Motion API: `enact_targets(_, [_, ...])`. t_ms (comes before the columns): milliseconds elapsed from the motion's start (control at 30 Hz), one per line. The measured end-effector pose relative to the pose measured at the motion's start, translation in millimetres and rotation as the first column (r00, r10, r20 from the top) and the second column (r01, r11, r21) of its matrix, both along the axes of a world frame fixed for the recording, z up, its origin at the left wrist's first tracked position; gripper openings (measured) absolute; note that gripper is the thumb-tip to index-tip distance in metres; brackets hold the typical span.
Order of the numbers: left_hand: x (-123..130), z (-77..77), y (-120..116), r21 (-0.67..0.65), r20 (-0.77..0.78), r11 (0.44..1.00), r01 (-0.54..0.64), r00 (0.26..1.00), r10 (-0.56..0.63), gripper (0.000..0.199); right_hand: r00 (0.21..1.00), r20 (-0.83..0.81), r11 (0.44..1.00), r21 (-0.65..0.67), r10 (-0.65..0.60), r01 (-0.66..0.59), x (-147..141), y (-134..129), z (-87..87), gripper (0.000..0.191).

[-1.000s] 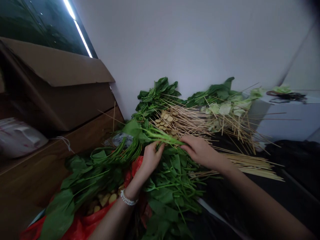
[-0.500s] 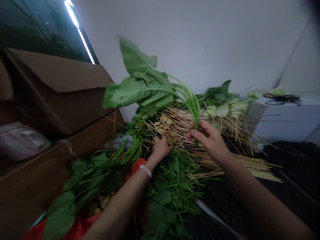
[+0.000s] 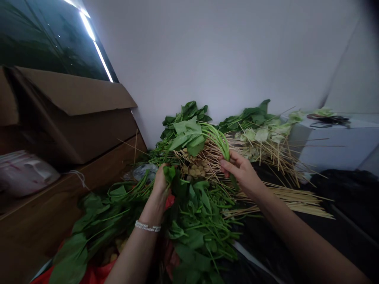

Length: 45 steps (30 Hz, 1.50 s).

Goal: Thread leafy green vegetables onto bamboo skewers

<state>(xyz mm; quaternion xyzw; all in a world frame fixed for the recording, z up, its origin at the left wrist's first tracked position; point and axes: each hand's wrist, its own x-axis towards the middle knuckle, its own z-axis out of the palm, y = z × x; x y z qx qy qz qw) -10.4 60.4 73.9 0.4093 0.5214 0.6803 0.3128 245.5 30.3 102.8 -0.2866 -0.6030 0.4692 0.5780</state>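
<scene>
My right hand [image 3: 238, 169] pinches the stem ends of a bunch of leafy greens [image 3: 189, 136], whose stems arch up and left so that the leaves hang over the skewers. My left hand [image 3: 162, 179], with a beaded bracelet on its wrist, is closed on green leaves [image 3: 170, 173] at the left edge of the central heap of greens [image 3: 201, 221]. Between the hands lie skewers with round brown slices [image 3: 194, 170]. Bare skewers [image 3: 299, 201] rest to the right of my right hand.
A cardboard box [image 3: 74, 118] stands on a wooden ledge at the left, beside a plastic bag [image 3: 26, 171]. Skewered pale leaves [image 3: 262, 134] lie at the back right near a white box [image 3: 340, 146]. More greens [image 3: 103, 221] lie over a red bag [image 3: 97, 272] at front left.
My left hand has moved left from the brown slices and now holds leaves. The bunch in my right hand has come down, its leaves now lower over the skewers.
</scene>
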Motion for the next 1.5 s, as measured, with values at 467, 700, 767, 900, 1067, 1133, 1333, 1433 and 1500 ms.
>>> enact_targets(467, [2.1,19.2,-48.8,0.434,-0.276,0.863,-0.258,0.874,0.4,0.009,0.975,0.22,0.997,-0.081,0.021,-0.003,-3.8,1.7,-8.7,0.038])
enact_targets(700, [12.9,24.1,-48.0,0.538,-0.783,0.835,0.117,0.437,0.444,0.029,0.944,0.319,0.992,-0.118,0.088,-0.052,-5.6,0.2,-9.5,0.033])
enact_targets(767, [12.1,21.7,-44.9,0.503,-0.829,0.853,0.137,0.355,0.432,0.032,0.931,0.354,0.993,-0.1,0.088,-0.055,-5.6,-0.9,-7.3,0.032])
enact_targets(900, [10.7,19.1,-44.6,0.466,-0.876,0.867,0.177,0.228,0.425,0.024,0.917,0.386,0.992,-0.11,0.102,-0.064,-6.0,-3.8,-3.0,0.03])
enact_targets(1067, [8.8,25.2,-48.9,0.377,-0.926,0.881,0.286,0.088,0.368,0.022,0.921,0.38,0.993,-0.104,0.089,-0.053,-5.4,-5.6,-1.9,0.032])
enact_targets(1133, [8.6,27.4,-50.7,0.328,-0.941,0.896,0.299,0.013,0.339,0.03,0.927,0.364,0.993,-0.103,0.088,-0.054,-4.9,-5.2,-2.5,0.032])
enact_targets(1333, [13.5,25.0,-54.1,0.303,-0.945,0.902,0.307,-0.027,0.326,0.017,0.931,0.332,0.986,-0.116,0.153,-0.12,-3.1,-2.8,-4.0,0.027])
enact_targets(1433, [20.7,21.0,-53.2,0.357,-0.929,0.908,0.218,0.183,0.321,0.015,0.924,0.287,0.967,-0.118,0.252,-0.226,-4.2,-4.3,-4.2,0.022])
enact_targets(1500, [25.3,18.9,-50.0,0.367,-0.864,0.923,0.118,0.41,0.291,0.016,0.912,0.266,0.949,-0.126,0.312,-0.288,-6.6,-6.5,-4.2,0.02])
